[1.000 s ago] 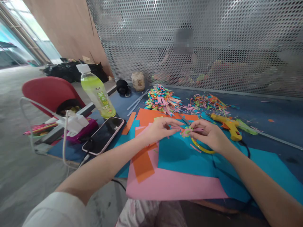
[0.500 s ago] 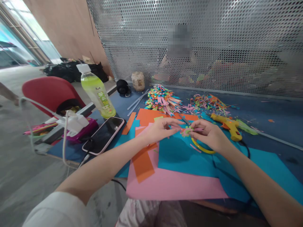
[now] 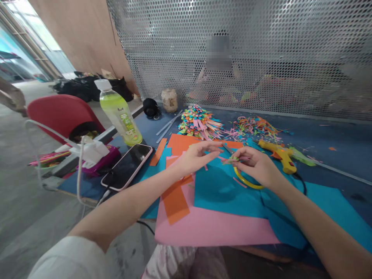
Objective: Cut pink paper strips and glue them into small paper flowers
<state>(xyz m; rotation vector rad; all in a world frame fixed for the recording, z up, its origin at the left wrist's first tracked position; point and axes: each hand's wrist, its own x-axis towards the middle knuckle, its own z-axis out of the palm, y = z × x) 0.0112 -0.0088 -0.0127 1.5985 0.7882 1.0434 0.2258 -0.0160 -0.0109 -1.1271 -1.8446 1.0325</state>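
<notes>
Pinched in the fingers of my right hand point(image 3: 257, 164) is a small fringed paper piece point(image 3: 231, 160) in pink and green. My left hand point(image 3: 202, 155) hovers just to its left, thumb and fingers apart, holding nothing. Scissors with a yellow handle point(image 3: 247, 183) lie beneath my right hand, partly covered by it. Below both hands are a blue paper sheet point(image 3: 223, 193) and a pink paper sheet point(image 3: 215, 230). Behind them stands a cone of layered, many-coloured fringed paper point(image 3: 200, 123).
A yellow glue gun point(image 3: 280, 155) lies right of my right hand. Paper scraps point(image 3: 257, 127) are heaped behind it. On the left are a phone point(image 3: 128, 166), a green drink bottle point(image 3: 119, 114) and a purple tissue box point(image 3: 100, 159). A perforated metal panel point(image 3: 261, 50) rises behind the table.
My left hand has let go of the fringed paper piece and moved slightly left, its fingers opening. The piece has tilted in my right hand. A limb at the far left edge has come further into view.
</notes>
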